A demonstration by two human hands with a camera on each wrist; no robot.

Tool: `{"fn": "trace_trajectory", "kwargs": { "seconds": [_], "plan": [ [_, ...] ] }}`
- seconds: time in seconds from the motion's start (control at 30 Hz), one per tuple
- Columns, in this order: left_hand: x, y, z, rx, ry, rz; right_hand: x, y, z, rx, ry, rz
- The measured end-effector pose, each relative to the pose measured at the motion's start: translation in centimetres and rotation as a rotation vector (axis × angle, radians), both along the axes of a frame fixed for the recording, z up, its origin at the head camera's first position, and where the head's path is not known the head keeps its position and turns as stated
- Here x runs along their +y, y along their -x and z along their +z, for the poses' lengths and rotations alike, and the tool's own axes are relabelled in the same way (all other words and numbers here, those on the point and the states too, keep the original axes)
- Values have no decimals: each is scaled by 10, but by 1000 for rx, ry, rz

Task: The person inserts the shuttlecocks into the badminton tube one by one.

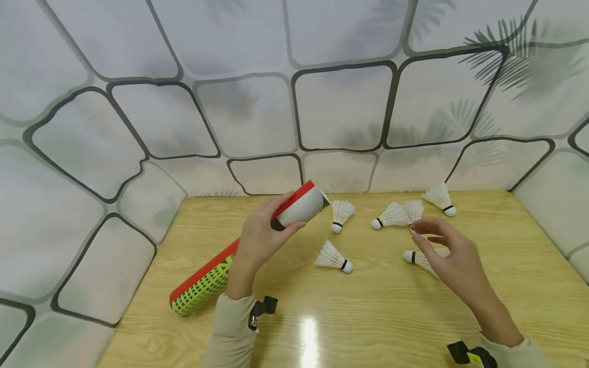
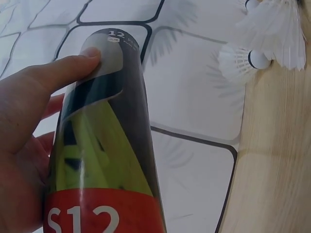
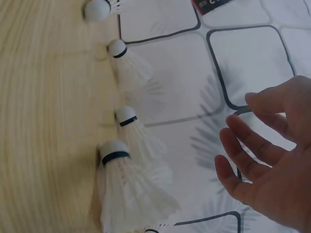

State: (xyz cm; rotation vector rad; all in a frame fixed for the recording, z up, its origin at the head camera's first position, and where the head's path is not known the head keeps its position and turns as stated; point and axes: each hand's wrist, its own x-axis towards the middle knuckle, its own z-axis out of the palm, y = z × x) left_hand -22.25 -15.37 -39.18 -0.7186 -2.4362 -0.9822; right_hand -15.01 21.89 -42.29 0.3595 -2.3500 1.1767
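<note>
My left hand point(image 1: 259, 237) grips a shuttlecock tube point(image 1: 202, 286), red, grey and yellow-green, near its upper end. The tube is tilted, with its lower end toward the left of the table. In the left wrist view the thumb lies along the printed tube point(image 2: 104, 160) marked "S12". My right hand point(image 1: 455, 258) hovers over the right side of the table, fingers loosely bent, with a white shuttlecock point(image 1: 413, 208) just beyond the fingertips. In the right wrist view nothing shows between the fingers of the hand point(image 3: 272, 170). Another shuttlecock point(image 1: 421, 259) lies partly hidden beneath this hand.
More shuttlecocks lie on the wooden table point(image 1: 368, 317): one point(image 1: 341, 215) near the tube's upper end, one point(image 1: 333, 258) in the middle, one point(image 1: 390, 216) farther right and one point(image 1: 440, 199) by the back wall. Patterned walls point(image 1: 340, 107) enclose the back and sides.
</note>
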Motion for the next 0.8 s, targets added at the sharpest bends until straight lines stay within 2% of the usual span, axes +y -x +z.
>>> {"fn": "trace_trajectory", "kwargs": {
  "seconds": [0.33, 0.5, 0.8],
  "plan": [
    [-13, 4, -4, -14, -9, 84, 32, -11, -33, -39, -77, -135],
    [-21, 7, -5, -1, -1, 141, 43, -14, -44, -137, -110, -200],
    [-28, 7, -4, -6, -10, 155, 49, -12, -60, -319, -168, -150]
  ]
}}
